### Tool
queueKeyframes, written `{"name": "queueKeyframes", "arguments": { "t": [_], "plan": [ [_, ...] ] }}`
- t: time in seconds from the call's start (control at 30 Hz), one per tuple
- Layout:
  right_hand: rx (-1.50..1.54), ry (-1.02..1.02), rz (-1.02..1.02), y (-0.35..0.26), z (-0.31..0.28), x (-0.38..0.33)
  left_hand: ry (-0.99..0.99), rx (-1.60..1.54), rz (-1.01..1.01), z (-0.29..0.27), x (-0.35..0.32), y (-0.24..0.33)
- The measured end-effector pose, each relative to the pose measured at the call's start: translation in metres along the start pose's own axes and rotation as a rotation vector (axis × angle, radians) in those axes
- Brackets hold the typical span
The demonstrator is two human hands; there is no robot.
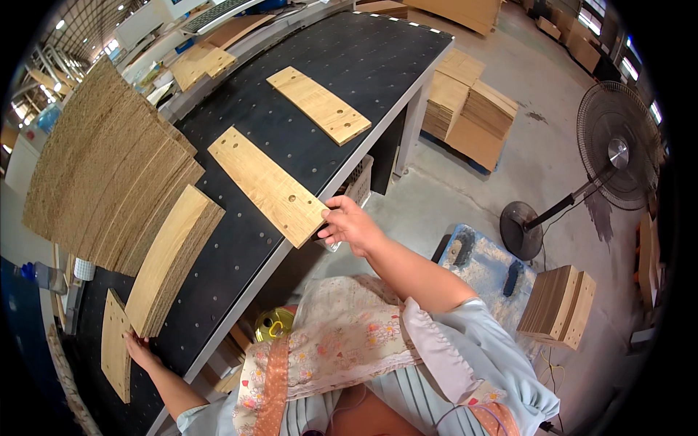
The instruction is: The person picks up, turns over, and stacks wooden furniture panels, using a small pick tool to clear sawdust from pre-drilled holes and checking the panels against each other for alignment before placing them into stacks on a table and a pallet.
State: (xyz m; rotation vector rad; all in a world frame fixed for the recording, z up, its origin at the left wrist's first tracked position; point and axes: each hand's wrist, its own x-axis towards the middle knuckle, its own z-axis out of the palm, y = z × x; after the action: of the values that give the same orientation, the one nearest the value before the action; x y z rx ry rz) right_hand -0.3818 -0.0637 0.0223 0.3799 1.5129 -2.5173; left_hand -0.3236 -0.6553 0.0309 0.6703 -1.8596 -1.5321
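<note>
The board [269,187], pinched at its end by the right grip [347,227], is best supported flat on the desk [211,283]; closure of the left grip [142,350] cannot be told.

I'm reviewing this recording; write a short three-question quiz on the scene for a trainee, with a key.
1. Which hand is at the near end of the middle board on the black tabletop?
2. True or false: both hands are at the same board.
3. What stands on the floor at the right? A. a ladder; B. a fan; C. a bucket

Key:
1. The right hand.
2. False; the left hand is by the lower-left board.
3. B.
</note>
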Motion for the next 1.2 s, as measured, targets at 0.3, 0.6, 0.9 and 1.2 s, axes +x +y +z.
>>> {"name": "queueKeyframes", "arguments": {
  "t": [0.3, 0.6, 0.9, 1.2],
  "plan": [
    [-0.149, -0.14, -0.077, 0.011, 0.014, 0.01, -0.073, -0.187, -0.038, -0.012, -0.005, 0.0],
    [-0.378, -0.342, 0.02, -0.014, 0.005, 0.006, 0.015, -0.005, -0.016, 0.011, -0.032, 0.016],
    [-1.647, 0.346, -0.982, -0.123, -0.021, 0.102, 0.038, -0.191, 0.033, -0.009, -0.032, 0.003],
    [-1.762, 0.161, -0.923, -0.087, -0.034, 0.086, 0.376, 0.296, 0.527, 0.056, -0.158, 0.046]
  ]
}}
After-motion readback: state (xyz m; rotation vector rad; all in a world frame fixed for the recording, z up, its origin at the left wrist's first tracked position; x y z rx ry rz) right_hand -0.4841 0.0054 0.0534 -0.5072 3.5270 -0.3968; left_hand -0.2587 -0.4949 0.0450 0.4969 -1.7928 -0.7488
